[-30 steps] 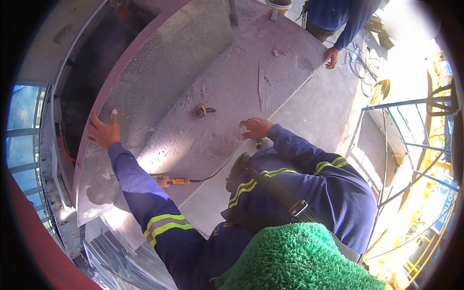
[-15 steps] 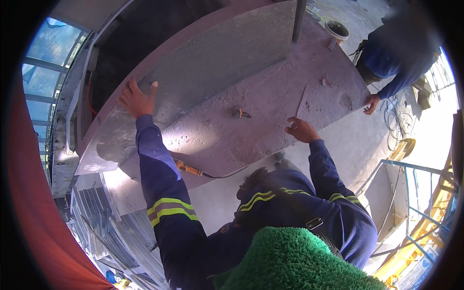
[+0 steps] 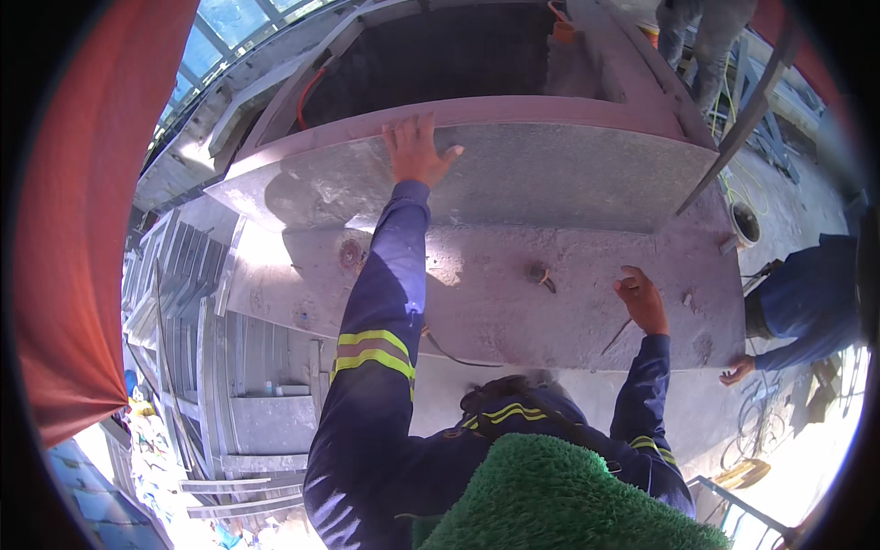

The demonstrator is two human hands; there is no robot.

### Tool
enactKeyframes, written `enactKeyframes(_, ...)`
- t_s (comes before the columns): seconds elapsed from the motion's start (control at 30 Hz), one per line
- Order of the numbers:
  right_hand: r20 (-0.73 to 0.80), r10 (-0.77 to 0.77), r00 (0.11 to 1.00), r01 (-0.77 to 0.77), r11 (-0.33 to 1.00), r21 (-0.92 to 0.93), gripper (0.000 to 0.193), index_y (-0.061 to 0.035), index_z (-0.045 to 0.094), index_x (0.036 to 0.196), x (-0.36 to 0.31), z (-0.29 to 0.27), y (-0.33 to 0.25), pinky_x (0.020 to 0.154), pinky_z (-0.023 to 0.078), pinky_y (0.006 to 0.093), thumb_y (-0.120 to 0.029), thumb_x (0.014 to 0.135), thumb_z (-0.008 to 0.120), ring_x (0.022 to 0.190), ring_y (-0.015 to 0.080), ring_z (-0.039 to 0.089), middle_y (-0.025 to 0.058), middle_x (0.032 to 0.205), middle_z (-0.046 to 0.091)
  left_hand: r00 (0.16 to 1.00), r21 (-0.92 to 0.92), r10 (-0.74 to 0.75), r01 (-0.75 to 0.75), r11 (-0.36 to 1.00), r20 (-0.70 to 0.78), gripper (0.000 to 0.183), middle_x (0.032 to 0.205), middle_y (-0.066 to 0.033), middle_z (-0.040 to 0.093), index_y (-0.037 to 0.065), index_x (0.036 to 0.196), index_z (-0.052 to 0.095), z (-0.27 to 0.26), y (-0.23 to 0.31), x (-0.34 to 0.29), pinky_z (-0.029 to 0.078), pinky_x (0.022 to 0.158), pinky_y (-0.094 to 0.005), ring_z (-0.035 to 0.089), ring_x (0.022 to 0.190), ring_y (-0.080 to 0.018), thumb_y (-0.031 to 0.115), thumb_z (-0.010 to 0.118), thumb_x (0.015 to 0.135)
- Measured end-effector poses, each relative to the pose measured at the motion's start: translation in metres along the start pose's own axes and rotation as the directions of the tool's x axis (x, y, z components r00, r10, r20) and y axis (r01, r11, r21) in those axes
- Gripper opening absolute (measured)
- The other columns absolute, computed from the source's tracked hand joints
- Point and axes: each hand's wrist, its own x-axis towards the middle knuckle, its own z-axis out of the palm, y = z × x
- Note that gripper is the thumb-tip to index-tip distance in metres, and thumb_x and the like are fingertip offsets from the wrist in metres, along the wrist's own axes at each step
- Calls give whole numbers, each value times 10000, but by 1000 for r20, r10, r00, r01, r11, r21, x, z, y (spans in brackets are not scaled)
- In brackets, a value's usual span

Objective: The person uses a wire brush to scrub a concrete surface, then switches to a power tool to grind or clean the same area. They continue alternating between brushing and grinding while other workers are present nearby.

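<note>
A long grey stone-like slab (image 3: 550,174) stands on edge along the back of a dusty ledge (image 3: 495,316). My left hand (image 3: 420,154) lies against its upper edge, fingers over the rim and thumb spread. Over the right part of the ledge is my right hand (image 3: 643,301), its fingers loosely bent and apart, with nothing visible in them. A thin stick (image 3: 616,337) lies just beside it. Between my hands sits a small dark round item with an orange part (image 3: 539,273). A dark cord (image 3: 454,356) emerges from behind my left sleeve.
Behind the slab opens a dark recess (image 3: 440,60) with a pinkish frame. A metal bar (image 3: 741,124) slants at the slab's right end, near a bucket (image 3: 745,223). At right, another person's hand (image 3: 736,370) touches the ledge corner. Metal profiles (image 3: 266,367) are stacked at left.
The view has turned, so the slab now runs nearly level across it. My left hand stays at the slab's edge; my right hand has shifted over the ledge, beside the stick.
</note>
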Motion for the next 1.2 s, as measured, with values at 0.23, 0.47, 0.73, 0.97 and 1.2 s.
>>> enactKeyframes(0.23,-185,-204,961,192,978,-81,467,-69,616,1377,42,-62,-70,867,561,382,-276,975,729,1001,262,728,157,1091,735,999,-83,-40,40,996,0,926,1525,-190,432,177,1536,422,-2,0,-2,77,1260,-652,329,1479,-403,630,770,807)
enactKeyframes(0.47,-175,-263,949,253,964,-79,441,-78,626,1381,31,-48,-130,887,553,361,-235,979,720,1017,218,703,115,1135,716,999,-104,-43,40,994,-24,887,1521,-192,435,192,1530,436,-5,0,-4,64,1257,-660,335,1478,-404,585,785,815)
enactKeyframes(0.73,-17,-427,904,427,904,-19,413,-63,662,1320,70,1,-207,831,556,355,-236,954,749,964,217,711,135,1160,713,999,-226,2,-12,974,-41,879,1555,-205,409,191,1554,406,-13,-6,-6,71,1269,-637,316,1491,-417,560,772,846)
enactKeyframes(0.97,18,-743,669,740,664,-108,313,-29,697,1195,135,81,-355,738,554,347,-178,926,754,860,220,715,124,1066,729,994,-390,-93,61,919,-62,685,1539,-183,488,140,1435,577,-63,-138,-58,251,1221,-592,419,1437,-419,465,787,870)
enactKeyframes(1.2,236,-634,736,651,569,-502,297,-84,777,1070,244,258,-502,834,562,434,-322,894,757,984,315,732,139,1069,760,906,-437,-368,250,864,-210,472,1235,-186,727,16,1254,693,-112,-427,-66,539,984,-412,700,1145,-350,320,790,906)
